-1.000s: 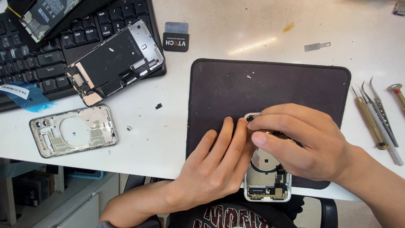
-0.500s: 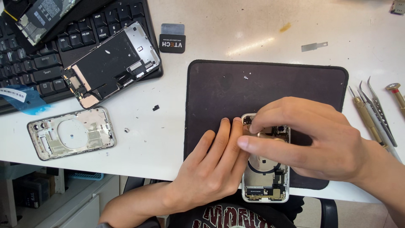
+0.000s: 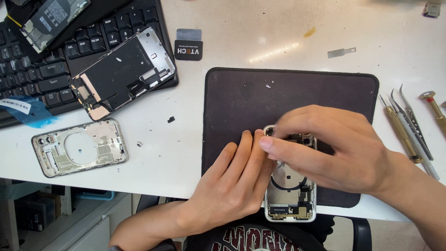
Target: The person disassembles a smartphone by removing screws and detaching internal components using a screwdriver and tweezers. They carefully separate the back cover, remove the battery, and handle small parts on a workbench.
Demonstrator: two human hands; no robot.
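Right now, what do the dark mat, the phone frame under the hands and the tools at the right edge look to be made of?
The dark mat looks like soft rubber or fabric: matte, dusty, with a stitched-looking rim. The phone frame seems to be polished metal, its silver edge glinting, though gloss alone does not settle it. The tweezers look like bare steel, thin and shiny; the screwdriver beside them has a brass-coloured shaft.

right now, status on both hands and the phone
Left hand flat, steadying open phone frame on dark mat. Right hand pinching at its top end. Nothing blocking.

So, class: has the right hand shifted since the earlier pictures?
Yes. The right hand has moved up the opened phone frame, towards the black mat's far edge.
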